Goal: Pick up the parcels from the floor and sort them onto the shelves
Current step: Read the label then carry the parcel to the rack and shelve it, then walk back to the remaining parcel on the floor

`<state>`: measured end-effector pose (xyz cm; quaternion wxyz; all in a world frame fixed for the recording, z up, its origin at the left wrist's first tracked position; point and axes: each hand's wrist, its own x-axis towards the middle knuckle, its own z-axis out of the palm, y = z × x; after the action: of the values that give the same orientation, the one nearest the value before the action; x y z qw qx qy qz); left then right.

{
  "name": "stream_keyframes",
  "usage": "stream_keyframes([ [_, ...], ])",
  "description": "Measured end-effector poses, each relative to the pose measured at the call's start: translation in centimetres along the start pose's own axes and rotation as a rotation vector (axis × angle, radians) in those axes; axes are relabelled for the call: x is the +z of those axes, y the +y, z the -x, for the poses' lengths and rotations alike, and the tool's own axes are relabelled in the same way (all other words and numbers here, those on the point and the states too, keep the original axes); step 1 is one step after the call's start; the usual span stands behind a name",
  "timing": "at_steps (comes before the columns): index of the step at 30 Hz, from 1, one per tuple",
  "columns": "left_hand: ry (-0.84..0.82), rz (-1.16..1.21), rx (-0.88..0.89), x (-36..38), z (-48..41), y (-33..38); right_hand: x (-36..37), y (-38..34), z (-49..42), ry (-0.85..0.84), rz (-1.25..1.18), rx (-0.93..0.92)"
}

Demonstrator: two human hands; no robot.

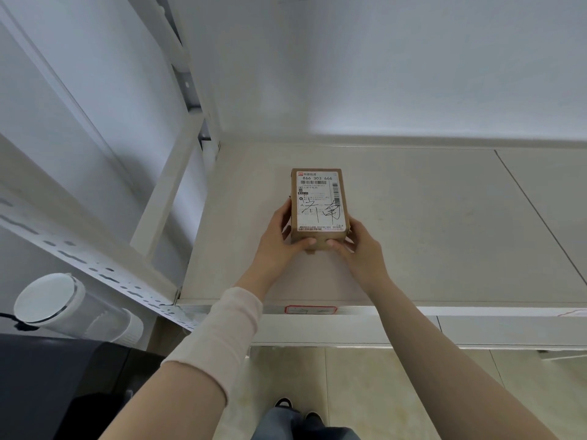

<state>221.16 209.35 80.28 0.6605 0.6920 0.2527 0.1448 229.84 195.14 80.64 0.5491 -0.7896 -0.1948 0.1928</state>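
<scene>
- Both my hands are clamped on the cardboard parcel [318, 203], centre of frame: left hand [279, 239] wraps the left side and near corner, right hand [357, 246] takes the near right corner, thumbs pressing the near end.
- The parcel sits over the shelf [413, 223], label up, long axis pointing toward the wall [381, 65]. I can't tell if its base is fully down on the board or a touch above it.
- Risk 1: if I let go before it's seated, it drops flat or tips sideways. Cause: the grip is only at the near end, so the far end is unsupported.
- Risk 2: pushing it further in could skew it. Cause: uneven thumb pressure; the left hand has more contact than the right.
- Risk 3: it may snag on the board seam [533, 211] at right of frame if I slide it that way. It's well apart from the seam now, so that's a low risk.
- Risk 4: wrong slot. The red-edged tag [311, 309] on the shelf's front lip is too small to read, so I can't check it against the label.
- Risk 5: pulling my hands back could drag the parcel toward the front edge. Cause: fingers hooked under the near end.
- The upright post [165, 185] at left of frame is near my left forearm, so I could bump my elbow on withdrawal.
</scene>
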Motion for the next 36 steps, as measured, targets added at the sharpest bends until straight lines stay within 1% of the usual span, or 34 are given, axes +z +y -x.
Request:
stream_keyframes([
  [5,0.008,0.003,-0.068,0.0,0.8,-0.1,0.2,0.2,1.2,0.035,0.014,0.041],
  [7,0.028,-0.012,-0.076,-0.2,1.6,-0.3,0.4,0.3,2.2,0.100,0.030,0.065],
  [9,0.076,0.009,-0.075,-0.5,2.9,-0.4,0.8,0.5,3.6,0.208,0.006,0.060],
  [11,0.177,0.065,-0.075,-0.7,4.5,-0.3,1.3,0.6,5.1,0.310,-0.048,0.057],
  [13,0.318,0.144,-0.081,-0.8,6.4,-0.1,1.9,0.5,6.5,0.357,-0.084,0.060],
  [16,0.508,0.186,-0.080,-0.6,9.7,0.0,2.8,-0.1,8.3,0.317,-0.137,-0.017],
  [18,0.604,0.213,-0.078,-0.3,12.0,-0.4,3.5,-0.5,9.6,0.213,-0.157,-0.065],
  [20,0.699,0.224,-0.099,0.2,14.5,-1.1,4.0,-0.6,11.1,0.047,-0.155,-0.069],
  [22,0.799,0.217,-0.156,1.1,17.5,-2.4,4.3,0.0,12.9,-0.148,-0.143,-0.026],
  [25,0.938,0.271,-0.278,3.5,22.7,-5.4,3.9,1.9,16.4,-0.422,-0.121,0.115],
  [27,1.015,0.354,-0.382,5.1,26.5,-7.4,3.7,3.5,19.0,-0.568,-0.096,0.206],
  [29,1.110,0.472,-0.437,6.4,30.6,-9.2,4.0,5.1,22.0,-0.683,-0.012,0.250],
  [33,1.313,0.676,-0.488,8.2,39.7,-11.7,5.4,8.1,29.0,-0.977,0.115,0.338],
  [36,1.474,0.781,-0.482,9.9,46.9,-13.2,6.1,9.6,35.1,-1.153,0.243,0.308],
])
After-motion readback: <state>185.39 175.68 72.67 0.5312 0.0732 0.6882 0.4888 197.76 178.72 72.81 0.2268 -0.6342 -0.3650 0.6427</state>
